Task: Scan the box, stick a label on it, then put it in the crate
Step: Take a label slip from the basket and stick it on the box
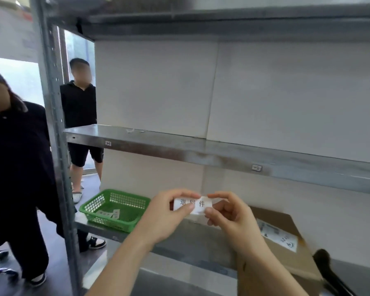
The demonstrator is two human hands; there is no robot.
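Both hands met just above the lower shelf, pinching one small white label point(192, 205) between them; the left hand point(169, 212) gripped its left end with thumb beneath and fingers curled over the top edge, while the right hand point(226, 212) nipped its right end, where the paper curled as if lifting from its backing; black printed characters ran across its face. At four o'clock from the hands lay the cardboard box point(286, 248), flat, brown and matte, a white printed sticker on its top, its near corner reaching the shelf's front lip; a dark blurred object point(329, 272) crossed its right edge, and what it was could not be told. At nine o'clock sat a green plastic lattice basket point(113, 208), shallow and rectangular, holding a few pale slips and standing close to the shelf's left front corner. The metal shelf point(201, 242) between basket and box lay bare, dull grey steel, scuffed. At twelve o'clock the upper shelf point(222, 152) jutted forward, its edge smooth and worn. Two people in dark clothes point(19, 157) stood left of the upright post.
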